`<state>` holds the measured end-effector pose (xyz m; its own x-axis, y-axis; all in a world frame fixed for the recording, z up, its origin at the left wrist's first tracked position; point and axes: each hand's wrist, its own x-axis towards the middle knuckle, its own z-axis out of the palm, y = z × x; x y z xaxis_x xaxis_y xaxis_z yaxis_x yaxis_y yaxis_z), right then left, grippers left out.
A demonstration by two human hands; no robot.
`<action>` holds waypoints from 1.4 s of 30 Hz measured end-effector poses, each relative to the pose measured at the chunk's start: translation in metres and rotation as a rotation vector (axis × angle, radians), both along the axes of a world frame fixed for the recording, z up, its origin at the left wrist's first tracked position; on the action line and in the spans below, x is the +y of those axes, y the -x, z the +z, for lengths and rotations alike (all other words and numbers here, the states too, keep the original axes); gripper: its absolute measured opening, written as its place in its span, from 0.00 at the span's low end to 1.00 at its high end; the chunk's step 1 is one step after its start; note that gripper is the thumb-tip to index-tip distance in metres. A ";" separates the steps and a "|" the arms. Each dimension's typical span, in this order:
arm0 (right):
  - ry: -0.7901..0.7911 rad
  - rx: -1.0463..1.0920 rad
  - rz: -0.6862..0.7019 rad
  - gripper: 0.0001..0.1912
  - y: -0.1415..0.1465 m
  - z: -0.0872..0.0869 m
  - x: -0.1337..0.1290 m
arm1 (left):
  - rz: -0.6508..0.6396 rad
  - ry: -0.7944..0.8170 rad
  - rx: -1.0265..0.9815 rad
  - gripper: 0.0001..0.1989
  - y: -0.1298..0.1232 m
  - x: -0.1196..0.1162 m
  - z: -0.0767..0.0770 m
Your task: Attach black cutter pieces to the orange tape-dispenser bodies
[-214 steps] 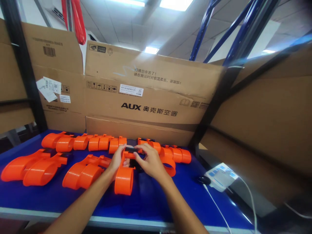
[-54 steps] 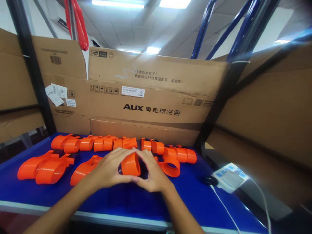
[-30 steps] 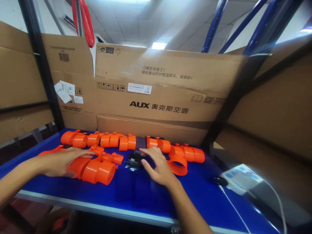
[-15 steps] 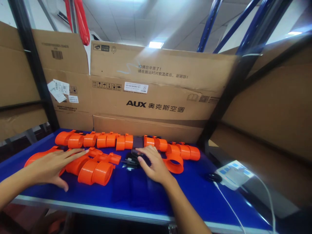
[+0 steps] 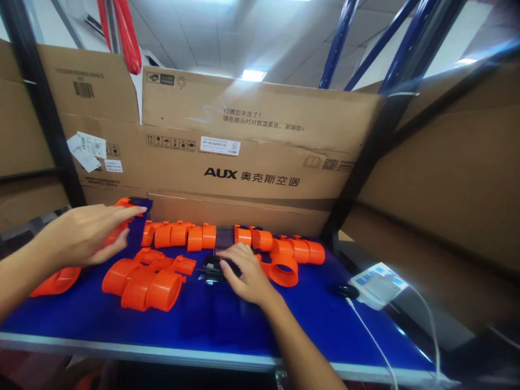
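My left hand [image 5: 83, 235] is at the back left, its thumb and fingers closed round an orange ring part [image 5: 116, 234]; a raised blue flap [image 5: 143, 214] shows beside the fingertips. My right hand [image 5: 244, 273] rests mid-table with thumb and index finger apart, beside small black items [image 5: 212, 266], which it partly covers. Behind it lies a dark rectangular object [image 5: 224, 239]. A cluster of orange ring parts [image 5: 150, 287] sits between the hands, nearer the front edge.
More orange rings [image 5: 300, 252] line the back of the blue table [image 5: 227, 330]. Another [image 5: 60, 281] lies under my left forearm. At the right are a black mouse-like object [image 5: 346, 291], a white-and-blue box [image 5: 377, 284] and white cables. Cardboard panels [image 5: 244, 200] and dark posts stand around.
My left hand has moved up and back from the front-left rings and closed on an orange part, with a blue flap now raised there. My right hand is nearly unchanged; the view has shifted slightly.
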<state>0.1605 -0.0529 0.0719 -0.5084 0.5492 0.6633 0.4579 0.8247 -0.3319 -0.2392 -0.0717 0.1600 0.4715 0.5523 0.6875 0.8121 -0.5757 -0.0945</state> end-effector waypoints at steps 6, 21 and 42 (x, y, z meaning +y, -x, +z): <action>0.251 0.256 -0.003 0.20 0.006 -0.008 0.006 | -0.246 -0.171 0.032 0.28 -0.118 0.010 -0.022; 0.653 0.815 -0.049 0.16 -0.007 -0.014 0.026 | -0.449 0.189 -0.304 0.28 -0.238 0.003 -0.059; 0.692 0.834 -0.066 0.17 -0.011 -0.008 0.020 | -0.610 0.714 -1.498 0.26 -0.262 0.061 -0.099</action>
